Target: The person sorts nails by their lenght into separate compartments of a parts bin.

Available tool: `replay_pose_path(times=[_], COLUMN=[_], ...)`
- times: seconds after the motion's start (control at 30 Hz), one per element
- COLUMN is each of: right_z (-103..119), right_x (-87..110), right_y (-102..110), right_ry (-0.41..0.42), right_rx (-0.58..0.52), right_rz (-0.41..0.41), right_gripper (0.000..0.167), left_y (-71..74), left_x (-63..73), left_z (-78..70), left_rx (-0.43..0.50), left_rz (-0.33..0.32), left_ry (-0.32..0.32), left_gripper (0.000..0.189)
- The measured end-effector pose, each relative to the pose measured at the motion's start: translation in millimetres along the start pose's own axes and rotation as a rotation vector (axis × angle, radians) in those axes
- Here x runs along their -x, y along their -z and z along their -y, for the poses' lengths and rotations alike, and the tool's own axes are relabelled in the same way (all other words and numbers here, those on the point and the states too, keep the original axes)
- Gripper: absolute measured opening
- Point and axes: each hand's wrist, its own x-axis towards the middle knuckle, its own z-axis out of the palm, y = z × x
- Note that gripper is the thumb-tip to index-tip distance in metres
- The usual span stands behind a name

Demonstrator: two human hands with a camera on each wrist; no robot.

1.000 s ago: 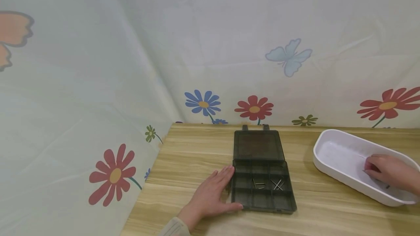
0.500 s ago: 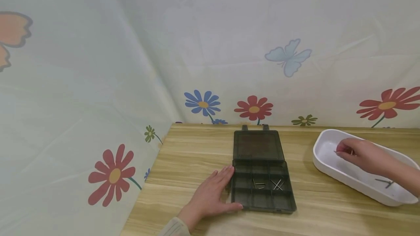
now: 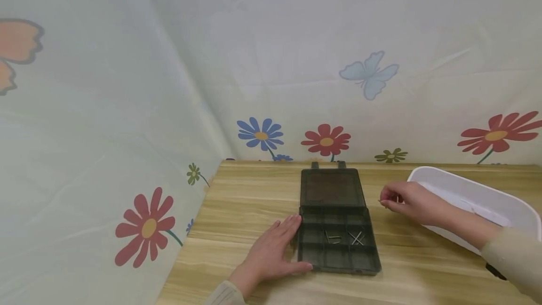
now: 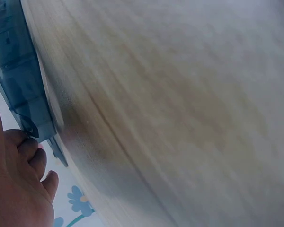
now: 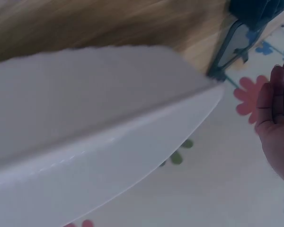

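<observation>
A dark translucent compartment box [image 3: 364, 260] lies on the table with its lid [image 3: 332, 187] folded back. Brass-coloured pins [image 3: 334, 237] lie in the centre compartment, and crossed silver nails [image 3: 357, 238] in the one to its right. My left hand [image 3: 273, 251] rests against the box, fingers extended along its left side and thumb at the front edge. Between the box and a white tray [image 3: 461, 180], my right hand [image 3: 412, 201] pinches a small metal fastener [image 3: 380, 200] at its fingertips. Its exact kind is too small to tell.
The right forearm crosses over the white tray and hides part of its inside. A wooden table [image 3: 237, 201] carries everything. Behind and to the left hangs a pale curtain [image 3: 288, 51] printed with flowers and butterflies.
My right hand has risen out of the white tray and moved left towards the box, carrying the small metal fastener. The left hand stays at the box.
</observation>
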Motion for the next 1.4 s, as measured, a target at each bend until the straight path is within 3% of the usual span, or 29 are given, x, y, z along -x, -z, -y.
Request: replay_pose_path(times=[0.27, 0.5, 0.93, 1.13, 1.4], right_z=[24, 38, 54, 54, 51], right_x=[-19.1, -31.5, -43.9, -44.1, -40.6], right_y=[-24, -44, -68, -73, -65], right_ry=[0.135, 0.097, 0.099, 0.083, 0.115], right_rx=[-0.069, -0.084, -0.158, -0.149, -0.101], right_rz=[0.006, 0.088, 0.18, 0.184, 0.126], right_gripper=[0.018, 0.015, 0.013, 0.014, 0.009], left_y=[0.5, 1.2, -0.7, -0.3, 0.0], left_x=[-0.1, -0.9, -0.8, -0.1, 0.3], left_z=[-0.6, -1.4, -0.2, -0.1, -1.4], left_rx=[0.006, 0.012, 0.018, 0.018, 0.019], left_rz=[0.012, 0.007, -0.008, -0.015, -0.014], left_ry=[0.007, 0.006, 0.006, 0.001, 0.011], left_gripper=[0.114, 0.114, 0.114, 0.115, 0.116])
